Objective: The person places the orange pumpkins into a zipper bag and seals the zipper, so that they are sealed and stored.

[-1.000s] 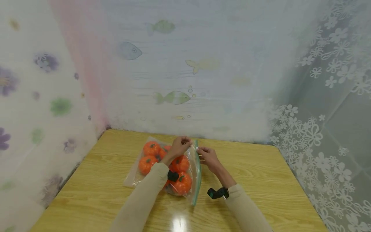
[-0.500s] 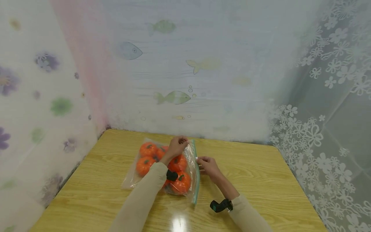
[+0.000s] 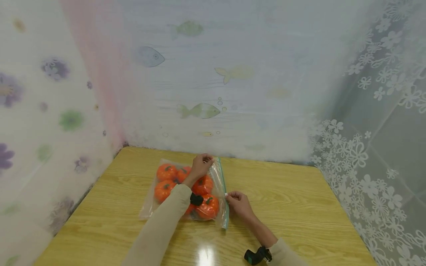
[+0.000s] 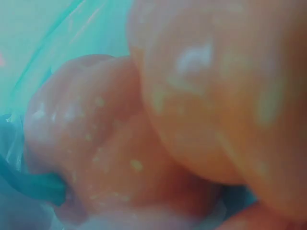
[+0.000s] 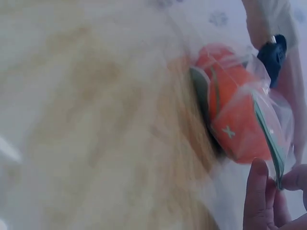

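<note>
A clear zip bag (image 3: 148, 208) lies on the table, filled with several small orange toy pumpkins (image 3: 164, 190) with green stems. Its green zip strip (image 3: 227, 216) runs down the right side. My left hand (image 3: 200, 166) pinches the bag's far corner beside the strip. Partway down the strip, my right hand (image 3: 241, 206) pinches the small white slider (image 3: 226, 194). The right wrist view has the strip (image 5: 268, 132) between thumb and fingers (image 5: 256, 191). Pumpkins (image 4: 96, 129) seen through plastic fill the left wrist view; the left hand is out of that view.
The wooden table (image 3: 283, 192) reaches back to a pale curtain (image 3: 266, 129) printed with fish. Flowered sheets hang at the left and right. Black wrist cameras (image 3: 257, 255) sit on both wrists, the left one over the pumpkins.
My right hand has moved toward the near edge along the strip with the slider. The bag and my left hand have shifted slightly left.
</note>
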